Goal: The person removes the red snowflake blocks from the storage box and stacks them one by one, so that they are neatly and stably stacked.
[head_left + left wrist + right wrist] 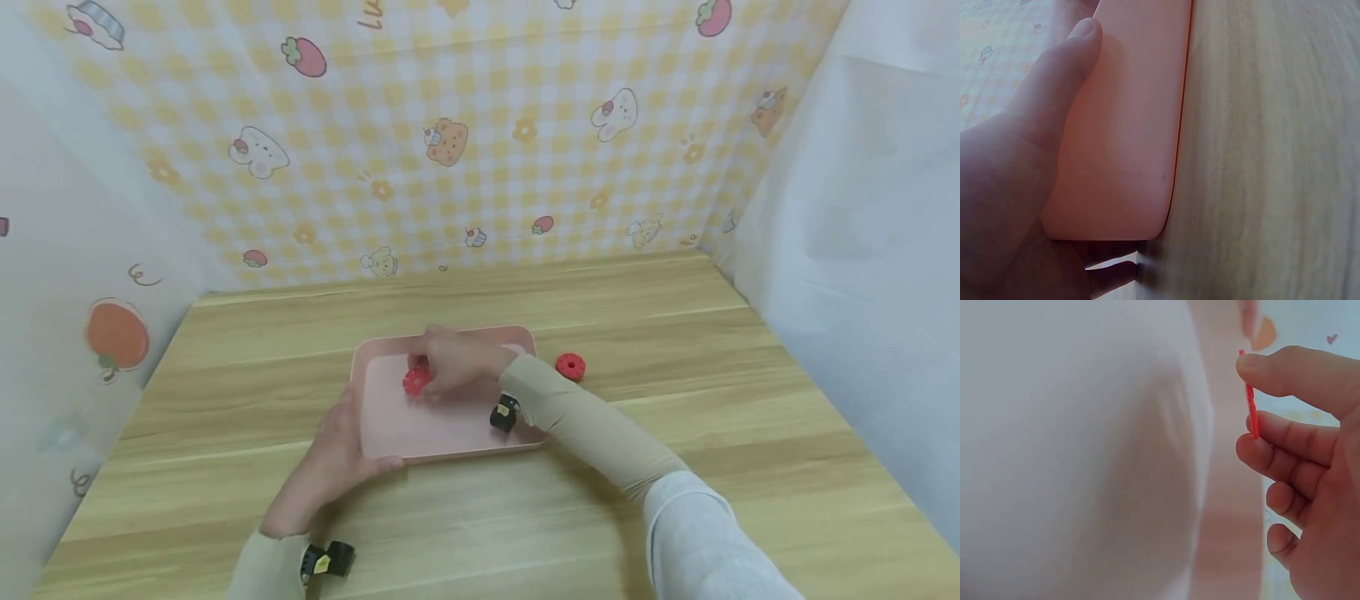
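My right hand [453,358] is over the pink tray [435,457] and pinches a thin red notched disc [416,382] between thumb and fingers. Edge-on, that same disc [1250,403] shows in the right wrist view, with the remaining fingers of the hand [1316,462] bent loosely. At the tray's front left corner, my left hand [337,450] grips it, thumb along the front side and fingers along the left. The left wrist view has the thumb [1085,37] against the tray's outer wall [1122,150].
A small stack of red notched discs [571,367] with a centre hole lies on the wooden table [660,333], right of the tray. Behind the table hangs a yellow checked cloth [495,183]. White sheeting [847,208] borders the right side.
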`<state>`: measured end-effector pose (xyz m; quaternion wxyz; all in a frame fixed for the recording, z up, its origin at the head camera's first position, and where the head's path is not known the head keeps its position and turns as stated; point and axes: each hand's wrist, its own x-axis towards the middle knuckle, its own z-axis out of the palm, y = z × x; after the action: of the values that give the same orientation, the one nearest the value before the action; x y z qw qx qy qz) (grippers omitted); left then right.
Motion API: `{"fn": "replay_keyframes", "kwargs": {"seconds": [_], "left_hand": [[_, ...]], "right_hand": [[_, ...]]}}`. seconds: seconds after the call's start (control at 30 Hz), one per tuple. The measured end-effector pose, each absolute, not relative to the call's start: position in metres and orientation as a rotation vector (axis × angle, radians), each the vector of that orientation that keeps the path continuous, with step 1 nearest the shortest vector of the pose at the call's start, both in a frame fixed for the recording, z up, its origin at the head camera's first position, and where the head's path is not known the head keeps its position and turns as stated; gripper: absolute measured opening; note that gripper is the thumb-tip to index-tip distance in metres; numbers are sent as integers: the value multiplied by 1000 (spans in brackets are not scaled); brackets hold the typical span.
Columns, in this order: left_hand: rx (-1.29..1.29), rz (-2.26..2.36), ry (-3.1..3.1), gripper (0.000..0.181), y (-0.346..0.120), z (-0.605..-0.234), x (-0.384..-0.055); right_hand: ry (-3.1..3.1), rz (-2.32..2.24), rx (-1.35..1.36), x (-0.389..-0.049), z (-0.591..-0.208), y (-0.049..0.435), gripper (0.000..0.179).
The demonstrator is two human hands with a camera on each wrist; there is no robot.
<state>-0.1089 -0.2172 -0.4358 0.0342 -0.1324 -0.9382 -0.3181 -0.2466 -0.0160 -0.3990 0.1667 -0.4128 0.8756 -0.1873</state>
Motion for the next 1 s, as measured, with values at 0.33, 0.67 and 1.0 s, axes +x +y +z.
{"fn": "replay_keyframes", "kwargs": {"seconds": [0.33,0.67,1.0], "left_hand": [[-401,-971,-2903,127,-219,-438,-109],[-373,-1000,-2916,128,-217,-434,-110],[-358,-981,-2924,129,-218,-438,-112]], "right_hand": [[2577,-428,-1226,-252,-381,8,28],[2695,-416,-1172,-252,-375,39,27],[2728,-555,-1051,-248,-371,82,33]]}}
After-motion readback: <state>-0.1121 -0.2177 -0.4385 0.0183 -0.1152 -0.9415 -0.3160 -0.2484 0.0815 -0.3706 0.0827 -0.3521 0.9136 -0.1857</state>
